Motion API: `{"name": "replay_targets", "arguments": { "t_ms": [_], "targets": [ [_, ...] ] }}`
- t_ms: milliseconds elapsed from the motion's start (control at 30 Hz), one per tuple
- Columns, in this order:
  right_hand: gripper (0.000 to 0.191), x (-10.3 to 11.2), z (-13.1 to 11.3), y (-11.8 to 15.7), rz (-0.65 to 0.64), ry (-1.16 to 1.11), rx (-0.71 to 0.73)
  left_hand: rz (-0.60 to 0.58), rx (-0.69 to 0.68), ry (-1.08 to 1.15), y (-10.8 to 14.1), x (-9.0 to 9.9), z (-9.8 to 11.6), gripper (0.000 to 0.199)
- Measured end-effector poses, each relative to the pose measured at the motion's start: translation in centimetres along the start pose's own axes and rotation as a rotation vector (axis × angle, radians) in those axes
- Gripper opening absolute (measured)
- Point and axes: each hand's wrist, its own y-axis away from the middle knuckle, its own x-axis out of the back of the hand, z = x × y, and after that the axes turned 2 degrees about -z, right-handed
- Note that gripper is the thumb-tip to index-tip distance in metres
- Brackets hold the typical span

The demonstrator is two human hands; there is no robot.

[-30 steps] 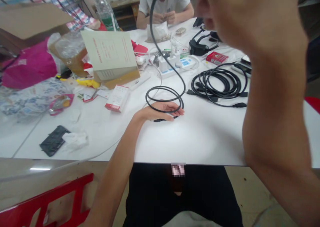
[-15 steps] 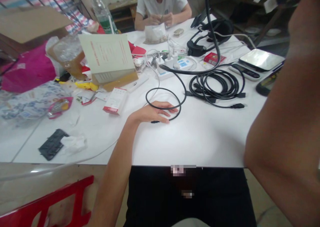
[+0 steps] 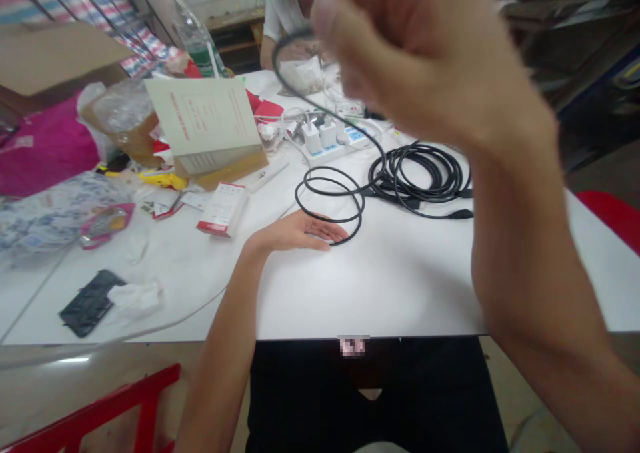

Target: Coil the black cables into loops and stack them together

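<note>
A black cable runs from my raised right hand down to loose loops on the white table. My right hand is close to the camera and blurred, its fingers curled shut on the cable. My left hand rests on the tabletop by the lower loops, fingers stretched out and thumb apart. Part of the lowest loop passes beside its fingertips, and the cable's near end is mostly hidden there. To the right lies a coiled bundle of black cables with plugs at their ends.
Behind the loops, a white power strip holds several plugs. A red-and-white box, an open cardboard flap box, a black plastic piece and crumpled tissue lie on the left. Across the table sits another person.
My right hand has come down and leftward into view, bringing the cable with it. Another loop has settled above my left hand, which stays nearly in place. The view has shifted slightly.
</note>
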Motion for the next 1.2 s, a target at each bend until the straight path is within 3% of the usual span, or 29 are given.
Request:
{"name": "replay_targets", "arguments": {
  "t_ms": [100, 200, 333, 433, 700, 867, 1033, 1200],
  "targets": [
    [0.041, -4.6, 1.6, 2.2, -0.338, 0.285, 0.024, 0.019, 0.008, 0.028, -0.2, 0.1, -0.5, 0.051],
    [0.040, -9.0, 4.8, 6.6, -0.550, 0.435, -0.005, 0.045, -0.022, 0.007, -0.7, 0.4, -0.9, 0.045],
    [0.073, -12.0, 7.9, 11.9, -0.553, 0.468, -0.059, 0.035, -0.110, -0.021, -1.2, 0.7, -1.2, 0.039],
    [0.084, -12.3, 8.8, 13.1, -0.516, 0.450, -0.106, 0.047, -0.154, -0.006, -1.4, 0.7, -1.3, 0.041],
    [0.065, -11.8, 10.9, 13.0, -0.530, 0.365, 0.112, 0.195, -0.017, 0.005, -0.5, 0.9, -0.7, 0.040],
    [0.066, -11.7, 10.7, 13.2, -0.572, 0.379, 0.057, 0.447, -0.053, -0.061, -0.6, 1.4, -1.8, 0.041],
    [0.064, -11.7, 9.3, 13.2, -0.647, 0.444, -0.018, 0.765, -0.168, -0.141, -2.4, 1.1, -3.5, 0.037],
    [0.065, -12.1, 8.8, 13.4, -0.614, 0.436, 0.015, 0.959, -0.223, 0.041, -3.5, 0.8, -3.9, 0.047]
  ]
}}
